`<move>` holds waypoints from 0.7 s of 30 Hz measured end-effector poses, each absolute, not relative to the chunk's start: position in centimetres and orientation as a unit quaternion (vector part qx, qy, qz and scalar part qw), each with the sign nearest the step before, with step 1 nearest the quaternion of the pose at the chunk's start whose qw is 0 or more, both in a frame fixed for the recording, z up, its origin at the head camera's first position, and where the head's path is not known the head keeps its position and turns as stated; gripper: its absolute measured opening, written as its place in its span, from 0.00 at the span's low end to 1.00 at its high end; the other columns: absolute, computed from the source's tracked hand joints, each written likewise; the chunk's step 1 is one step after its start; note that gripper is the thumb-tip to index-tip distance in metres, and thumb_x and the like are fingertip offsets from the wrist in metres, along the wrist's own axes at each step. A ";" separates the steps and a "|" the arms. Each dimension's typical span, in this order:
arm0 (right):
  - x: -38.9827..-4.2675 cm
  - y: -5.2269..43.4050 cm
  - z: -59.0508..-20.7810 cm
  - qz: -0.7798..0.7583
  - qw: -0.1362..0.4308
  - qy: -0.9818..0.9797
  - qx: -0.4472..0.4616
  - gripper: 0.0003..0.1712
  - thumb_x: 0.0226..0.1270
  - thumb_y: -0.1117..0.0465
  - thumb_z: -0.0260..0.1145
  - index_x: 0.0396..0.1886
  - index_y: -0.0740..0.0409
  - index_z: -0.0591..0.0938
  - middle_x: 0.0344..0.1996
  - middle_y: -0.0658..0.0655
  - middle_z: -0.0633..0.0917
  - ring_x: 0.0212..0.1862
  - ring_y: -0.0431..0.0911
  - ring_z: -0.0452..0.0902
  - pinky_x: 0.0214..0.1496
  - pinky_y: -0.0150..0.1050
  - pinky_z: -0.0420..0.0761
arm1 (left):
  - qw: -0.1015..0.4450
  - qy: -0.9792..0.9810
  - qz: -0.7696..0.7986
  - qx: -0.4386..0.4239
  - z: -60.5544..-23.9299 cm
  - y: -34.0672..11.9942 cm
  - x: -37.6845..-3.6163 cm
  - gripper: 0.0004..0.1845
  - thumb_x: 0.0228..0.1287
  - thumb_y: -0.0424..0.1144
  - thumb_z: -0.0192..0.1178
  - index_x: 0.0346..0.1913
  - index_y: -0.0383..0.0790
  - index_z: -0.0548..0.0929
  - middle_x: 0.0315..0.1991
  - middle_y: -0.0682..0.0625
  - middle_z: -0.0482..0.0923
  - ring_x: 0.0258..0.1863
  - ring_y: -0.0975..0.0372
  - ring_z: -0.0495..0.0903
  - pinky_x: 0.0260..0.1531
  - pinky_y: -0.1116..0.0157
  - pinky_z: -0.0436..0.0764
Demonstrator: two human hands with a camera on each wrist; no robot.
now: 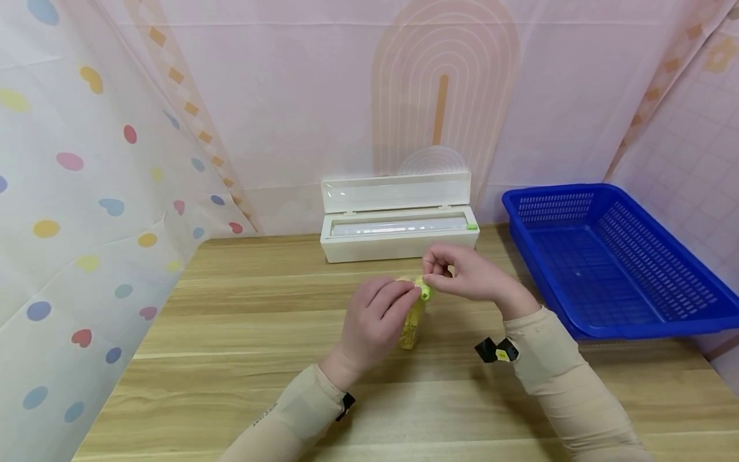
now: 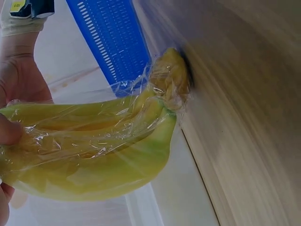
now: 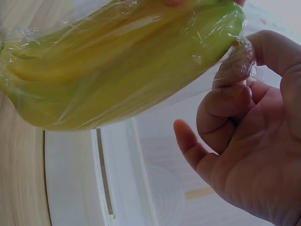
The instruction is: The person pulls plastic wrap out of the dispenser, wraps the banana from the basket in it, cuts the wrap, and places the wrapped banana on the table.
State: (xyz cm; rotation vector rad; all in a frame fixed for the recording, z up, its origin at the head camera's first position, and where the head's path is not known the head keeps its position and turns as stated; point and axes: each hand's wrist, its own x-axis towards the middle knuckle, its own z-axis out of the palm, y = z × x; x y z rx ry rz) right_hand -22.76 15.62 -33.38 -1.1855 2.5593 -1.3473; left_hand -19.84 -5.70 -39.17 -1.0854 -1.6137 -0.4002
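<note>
A bunch of yellow bananas [image 1: 410, 327] with greenish ends stands upright on the table, its stem end down, in the left wrist view. Clear plastic wrap [image 2: 101, 150] clings around it, crinkled and gathered at the stem. My left hand [image 1: 372, 321] holds the upper tips of the bananas between its thumb and fingers. At the same upper end, my right hand [image 1: 470, 276] pinches the plastic wrap [image 3: 242, 59] between thumb and index finger, as the right wrist view shows. Its other fingers curl loosely away from the fruit.
Behind the hands, a white cling film dispenser box [image 1: 398, 247] stands with its clear lid [image 1: 395, 192] raised and a small green slider [image 1: 472, 227] at its right end. A blue perforated plastic basket [image 1: 554, 282] sits on the right. Patterned cloth [image 1: 288, 115] hangs around the wooden table [image 1: 231, 308].
</note>
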 end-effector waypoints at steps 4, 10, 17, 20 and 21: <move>-22.9 15.6 -33.7 -0.452 0.027 0.812 -0.369 0.08 0.65 0.71 0.65 0.31 0.57 0.75 0.22 0.47 0.72 0.27 0.42 0.68 0.28 0.32 0.67 | 0.547 -0.678 -0.178 -0.457 -39.3 -5.7 -19.8 0.08 0.69 0.28 0.58 0.44 0.32 0.86 0.40 0.45 0.84 0.36 0.54 0.80 0.37 0.62 0.81; -22.9 15.5 -35.2 -0.514 0.038 0.780 -0.355 0.05 0.69 0.70 0.63 0.32 0.59 0.76 0.25 0.50 0.74 0.30 0.44 0.69 0.32 0.34 0.70 | 0.543 -0.682 -0.198 -0.448 -39.6 -5.9 -19.8 0.08 0.69 0.29 0.58 0.44 0.34 0.86 0.41 0.46 0.84 0.35 0.55 0.79 0.36 0.63 0.79; -22.9 15.7 -37.1 -0.578 0.042 0.742 -0.337 0.09 0.71 0.60 0.65 0.35 0.61 0.76 0.31 0.53 0.74 0.36 0.46 0.68 0.38 0.35 0.71 | 0.541 -0.681 -0.210 -0.447 -39.8 -6.2 -19.8 0.08 0.69 0.29 0.58 0.45 0.35 0.87 0.42 0.48 0.85 0.30 0.56 0.75 0.31 0.65 0.75; -23.1 15.9 -38.0 -0.602 0.042 0.712 -0.360 0.16 0.69 0.55 0.67 0.37 0.64 0.74 0.34 0.51 0.74 0.38 0.44 0.68 0.41 0.33 0.71 | 0.537 -0.679 -0.216 -0.452 -39.8 -6.2 -19.7 0.09 0.69 0.29 0.58 0.45 0.36 0.87 0.42 0.48 0.85 0.31 0.56 0.75 0.32 0.64 0.76; -23.2 15.9 -38.2 -0.607 0.040 0.702 -0.370 0.18 0.68 0.53 0.67 0.37 0.64 0.74 0.34 0.50 0.75 0.39 0.44 0.68 0.41 0.33 0.71 | 0.534 -0.679 -0.218 -0.454 -39.8 -6.3 -19.7 0.09 0.69 0.29 0.58 0.45 0.36 0.87 0.42 0.48 0.85 0.31 0.56 0.75 0.32 0.64 0.76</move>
